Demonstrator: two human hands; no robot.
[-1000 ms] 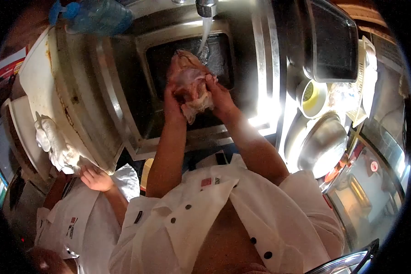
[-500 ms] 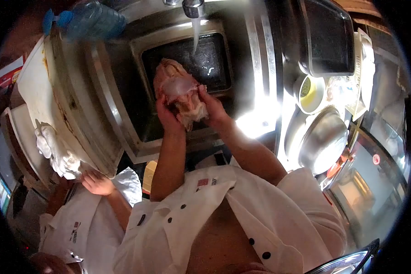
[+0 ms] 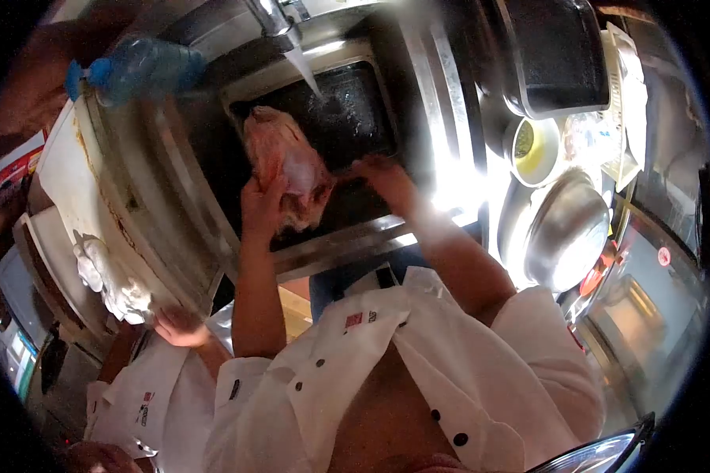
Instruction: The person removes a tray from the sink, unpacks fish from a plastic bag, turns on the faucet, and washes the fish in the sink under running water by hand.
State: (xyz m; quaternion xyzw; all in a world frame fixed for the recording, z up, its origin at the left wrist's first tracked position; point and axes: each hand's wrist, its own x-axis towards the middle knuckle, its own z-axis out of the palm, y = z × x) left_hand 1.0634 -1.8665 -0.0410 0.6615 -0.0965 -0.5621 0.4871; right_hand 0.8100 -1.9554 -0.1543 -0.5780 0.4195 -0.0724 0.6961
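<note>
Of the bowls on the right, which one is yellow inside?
The small white bowl, between the black tub and the larger, silvery metal bowl.

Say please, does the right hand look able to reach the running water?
Probably yes: the right hand is over the sink, and I see nothing between it and the running water.

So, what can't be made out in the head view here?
- Head view: what, if anything, the right hand pinches; its fingertips are blurred.
- Head view: some of the left hand's fingers; the raw meat hides them.
- Head view: the upper end of the tap; the top edge cuts it off.
- Head view: lettering on the wearer's white top; too small.
</note>
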